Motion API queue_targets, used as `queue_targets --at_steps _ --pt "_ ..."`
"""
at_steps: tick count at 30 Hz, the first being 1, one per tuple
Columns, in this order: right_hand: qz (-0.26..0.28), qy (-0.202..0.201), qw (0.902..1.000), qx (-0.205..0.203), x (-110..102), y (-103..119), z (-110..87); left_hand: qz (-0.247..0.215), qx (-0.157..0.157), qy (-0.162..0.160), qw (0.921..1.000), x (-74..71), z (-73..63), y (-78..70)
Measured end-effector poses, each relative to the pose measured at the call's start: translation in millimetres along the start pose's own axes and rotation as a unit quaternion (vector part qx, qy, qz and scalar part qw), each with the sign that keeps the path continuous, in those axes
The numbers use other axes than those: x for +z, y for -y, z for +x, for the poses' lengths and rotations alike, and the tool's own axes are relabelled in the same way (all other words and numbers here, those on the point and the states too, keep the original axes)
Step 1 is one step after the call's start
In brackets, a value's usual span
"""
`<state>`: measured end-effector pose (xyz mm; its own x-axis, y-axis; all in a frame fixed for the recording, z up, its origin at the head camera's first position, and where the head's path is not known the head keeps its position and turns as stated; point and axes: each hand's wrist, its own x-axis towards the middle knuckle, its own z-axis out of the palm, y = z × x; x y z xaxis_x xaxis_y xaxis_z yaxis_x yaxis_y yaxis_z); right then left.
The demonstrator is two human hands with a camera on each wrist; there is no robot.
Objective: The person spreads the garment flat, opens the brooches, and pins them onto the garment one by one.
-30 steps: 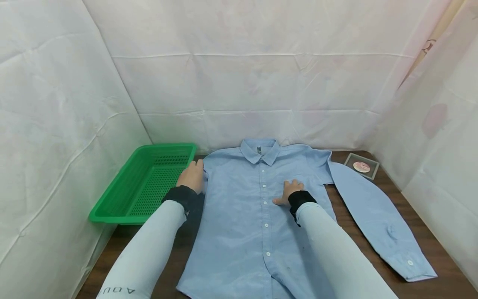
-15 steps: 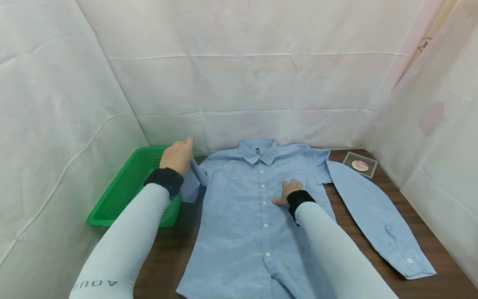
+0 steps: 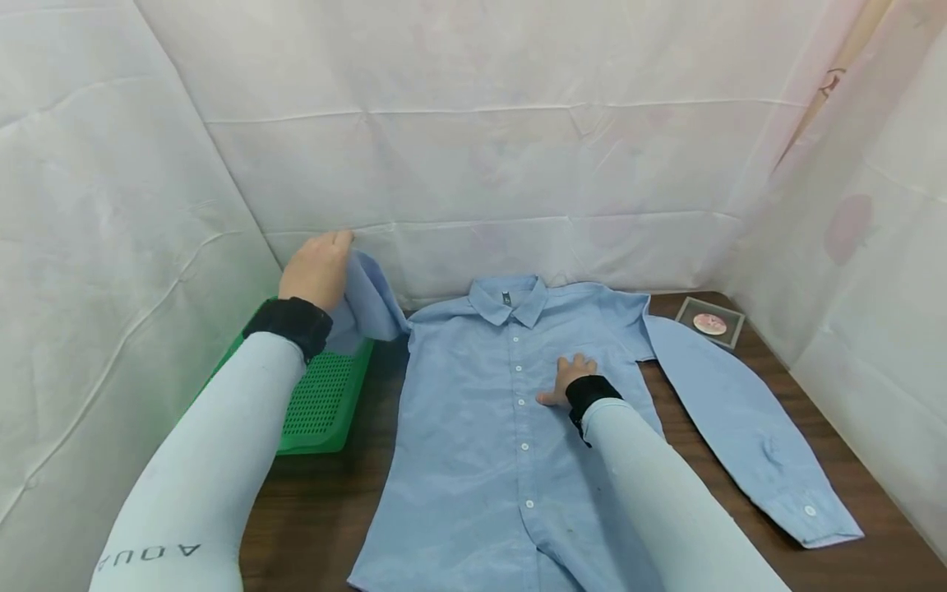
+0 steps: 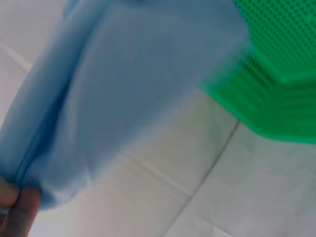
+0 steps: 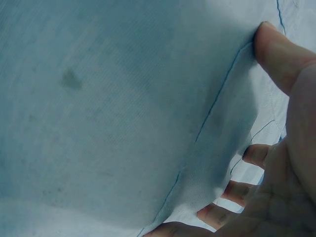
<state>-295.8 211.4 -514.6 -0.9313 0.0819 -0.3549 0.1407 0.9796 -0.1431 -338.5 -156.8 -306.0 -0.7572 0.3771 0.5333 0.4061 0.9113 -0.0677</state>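
Observation:
A light blue button-up shirt (image 3: 459, 411) lies front side up, its collar (image 3: 507, 300) toward the back wall. My left hand (image 3: 314, 270) is raised at the back left, pinching the end of the shirt's left-lying sleeve (image 3: 370, 302). The lifted cloth (image 4: 133, 89) hangs in a fold from thumb and finger in the left wrist view. My right hand (image 3: 571, 380) rests on the chest beside the button row, with thumb and fingers spread. Up close in the right wrist view, its fingertips press on the cloth (image 5: 123, 123). The other sleeve (image 3: 747, 419) stretches out flat toward the front right.
A green perforated plastic basket (image 3: 325, 411) stands on the left, partly covered by my left arm and the raised sleeve. At the back right is a small square dish (image 3: 728, 329) with a pink round piece. White sheets (image 3: 473, 164) enclose the brown wooden table (image 3: 325, 510).
My left hand has risen and moved left and back from the shirt's side, lifting the sleeve over the basket's edge. My right hand has stayed on the chest.

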Motion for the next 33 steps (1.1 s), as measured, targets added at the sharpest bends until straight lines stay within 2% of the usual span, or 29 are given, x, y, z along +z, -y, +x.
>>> queue_targets --at_steps 6,9,11,14,17,21,23,27,33 --pt "0.002 -0.006 1.0 -0.005 -1 2 -0.2 0.005 -0.018 -0.051 0.9985 -12.5 -1.4 14.5" --pt "0.002 -0.009 1.0 -0.004 0 1 1.1 0.002 -0.024 -0.069 0.9973 -12.7 -9.8 19.5" --pt "0.002 -0.01 0.9999 -0.006 2 1 2.4 0.002 -0.033 -0.064 0.9974 -11.2 -18.6 22.0" --pt "0.002 -0.01 0.9999 -0.009 0 2 0.3 -0.003 -0.042 -0.032 0.9986 -5.7 -36.7 26.7" --pt "0.001 -0.006 0.9999 -0.009 -1 2 -1.5 -0.032 -0.04 0.03 0.9982 3.2 -57.6 33.2" --pt "-0.009 -0.001 0.9999 -0.005 -1 1 0.0 -0.088 -0.034 0.123 0.9879 19.4 -84.6 39.4" --pt "-0.01 -0.002 0.9999 -0.007 -1 -1 1.9 -0.11 -0.035 0.154 0.9813 27.2 -95.6 37.9" --pt "0.003 -0.002 1.0 -0.006 1 -5 4.6 -0.121 -0.023 0.183 0.9753 40.3 -111.1 26.3" --pt "0.019 -0.006 0.9997 -0.012 9 -9 9.4 -0.123 0.026 0.209 0.9698 52.7 -125.9 5.5"
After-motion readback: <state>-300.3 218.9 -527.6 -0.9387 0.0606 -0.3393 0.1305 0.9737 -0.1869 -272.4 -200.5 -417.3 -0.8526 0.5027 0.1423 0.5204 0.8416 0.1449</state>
